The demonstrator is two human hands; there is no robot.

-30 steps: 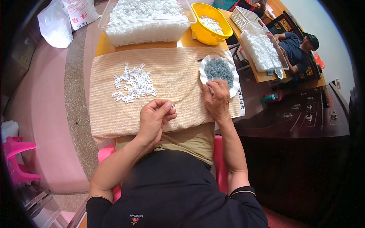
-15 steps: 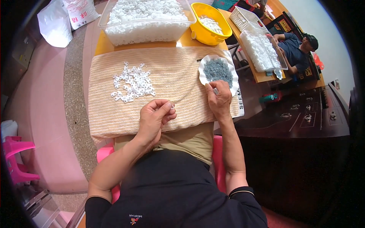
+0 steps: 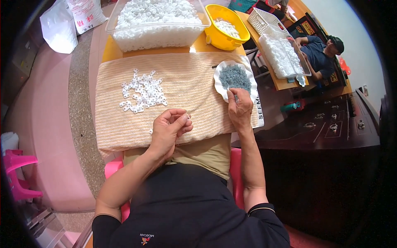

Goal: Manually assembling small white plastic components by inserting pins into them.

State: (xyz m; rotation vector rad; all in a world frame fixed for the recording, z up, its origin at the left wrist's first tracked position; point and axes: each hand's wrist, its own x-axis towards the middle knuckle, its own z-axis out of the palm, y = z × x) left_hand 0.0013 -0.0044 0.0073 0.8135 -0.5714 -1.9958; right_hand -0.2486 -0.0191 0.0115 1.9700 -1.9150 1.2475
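My left hand (image 3: 170, 129) is closed in a pinch on a small white plastic piece (image 3: 189, 118), only part of which shows past the fingertips. At the near edge of a white scalloped plate (image 3: 220, 87), my right hand (image 3: 241, 108) has its thumb and fingers pinched together; what they hold, if anything, is too small to make out. Many tiny grey-blue parts (image 3: 234, 76) are heaped on that plate. Beyond my left hand lies a loose pile of white plastic pieces (image 3: 144, 91) with holes. One single white piece (image 3: 151, 131) rests beside my left wrist.
A striped towel (image 3: 194, 78) covers the table. Behind it stand a clear tub (image 3: 161, 39) full of white pieces and a yellow basin (image 3: 211, 35). To the right, a person (image 3: 318, 53) sits by another filled tub (image 3: 308, 68). A dark cabinet (image 3: 306, 136) flanks my right side.
The single white piece beside my left wrist now shows on the towel. My right fingertips have shifted slightly farther over the plate's near edge. My left hand keeps its pinch.
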